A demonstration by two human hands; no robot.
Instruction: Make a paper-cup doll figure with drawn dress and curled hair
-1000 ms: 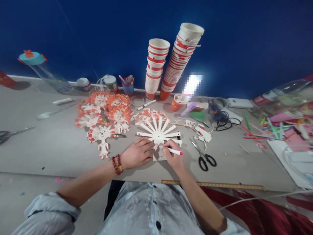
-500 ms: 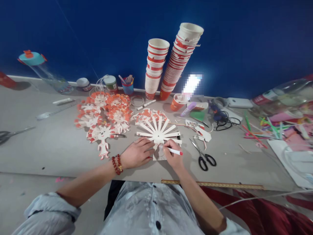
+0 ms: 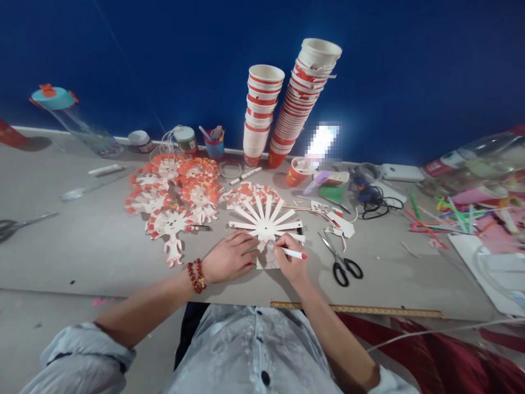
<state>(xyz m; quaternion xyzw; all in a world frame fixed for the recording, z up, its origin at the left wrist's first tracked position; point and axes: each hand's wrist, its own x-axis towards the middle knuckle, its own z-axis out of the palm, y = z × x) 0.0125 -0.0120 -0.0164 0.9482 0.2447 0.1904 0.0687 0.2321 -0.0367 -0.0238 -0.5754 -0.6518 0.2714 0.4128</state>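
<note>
A white paper cutout point(image 3: 267, 223) lies flat in front of me, its narrow strips fanned out above a squarish lower part that bears thin drawn lines. My left hand point(image 3: 233, 256) rests on the table with fingers stretched out, the tips on the left edge of that lower part. Pinched in my right hand point(image 3: 292, 261) is a white marker with a red end point(image 3: 294, 253), its tip hidden close to the paper. To the left lie several finished-looking paper figures with orange-tipped fringes; the nearest figure point(image 3: 173, 235) has a drawn face and red-outlined body.
Scissors with black handles point(image 3: 344, 268) lie right of my right hand. Two tall stacks of paper cups point(image 3: 262, 117) stand by the blue wall. Paper scraps point(image 3: 340, 221), a purple glue stick point(image 3: 315, 183) and a clear bottle point(image 3: 82, 131) are around. A ruler point(image 3: 356, 310) lies along the front edge.
My right hand and the marker have shifted very slightly over the lower part of the paper, where more drawn line shows. My left hand stays in place.
</note>
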